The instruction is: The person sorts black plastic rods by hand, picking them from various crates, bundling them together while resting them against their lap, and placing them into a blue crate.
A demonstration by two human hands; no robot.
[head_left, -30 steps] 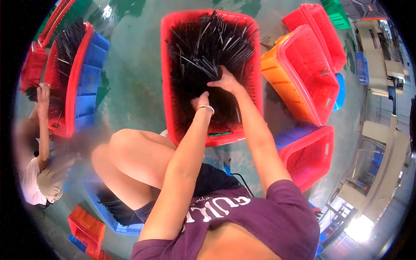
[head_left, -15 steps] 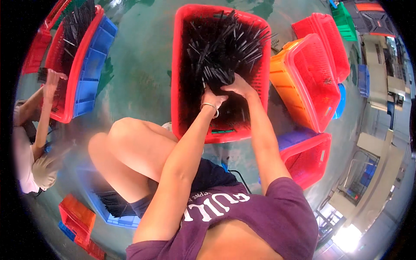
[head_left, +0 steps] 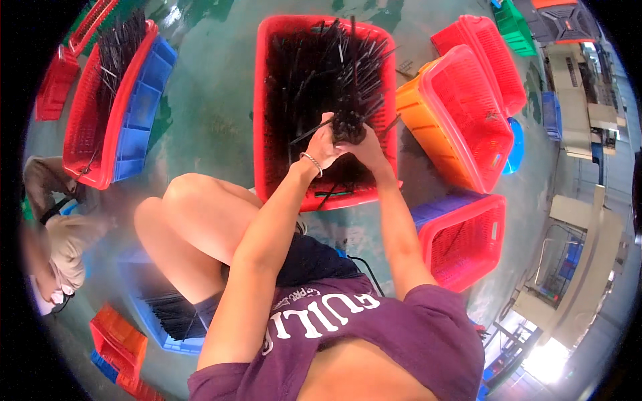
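Both hands meet over the near half of the big red crate (head_left: 267,120): the left hand (head_left: 322,146), a thin bracelet on its wrist, and the right hand (head_left: 364,148) are wrapped together round the lower end of a bundle of thin black rods (head_left: 348,93), so the rods stand up and fan out toward twelve o'clock, apparently pinched at one end to keep them gathered and even. Under and around the bundle the crate is heaped with more loose black rods lying crosswise. At about two o'clock from the hands an orange crate (head_left: 418,110) nests a red mesh basket (head_left: 468,107) that looks nearly bare. At four o'clock sits a smaller red basket (head_left: 461,240) inside a purple one, its contents unclear. Well apart at ten o'clock, a red tray on a blue bin (head_left: 144,113) holds another sheaf of black rods, near another person's sleeve (head_left: 50,180).
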